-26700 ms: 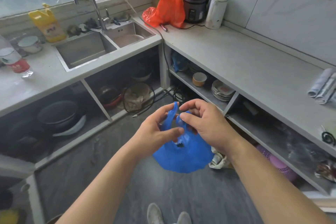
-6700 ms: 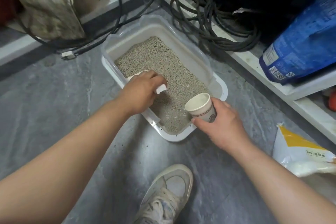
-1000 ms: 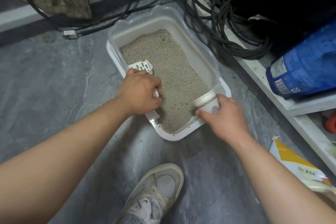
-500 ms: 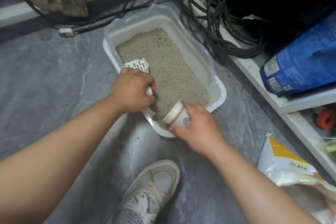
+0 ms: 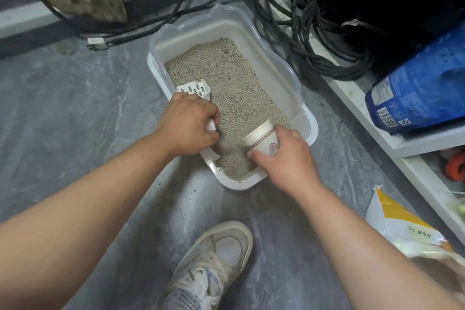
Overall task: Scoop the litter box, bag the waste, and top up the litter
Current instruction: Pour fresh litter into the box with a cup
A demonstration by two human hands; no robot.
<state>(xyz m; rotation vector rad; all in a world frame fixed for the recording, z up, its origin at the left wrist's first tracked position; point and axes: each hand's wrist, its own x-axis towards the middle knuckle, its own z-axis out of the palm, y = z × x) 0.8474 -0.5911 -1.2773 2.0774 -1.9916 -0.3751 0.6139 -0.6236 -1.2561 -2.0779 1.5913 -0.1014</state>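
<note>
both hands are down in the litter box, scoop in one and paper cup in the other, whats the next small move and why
Probably tip the paper cup further. The right hand holds it tilted, mouth toward the litter at the box's near end, while the left hand grips the scoop, ready to spread what falls.

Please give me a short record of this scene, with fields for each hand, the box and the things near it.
left hand: grips white slotted scoop, head over the litter
right hand: holds paper cup, tilted, in the near end of the box
litter box: white tray on grey floor, holds grey litter
nearby: blue bag on shelf; yellow-and-white bag on floor; black cables
</note>
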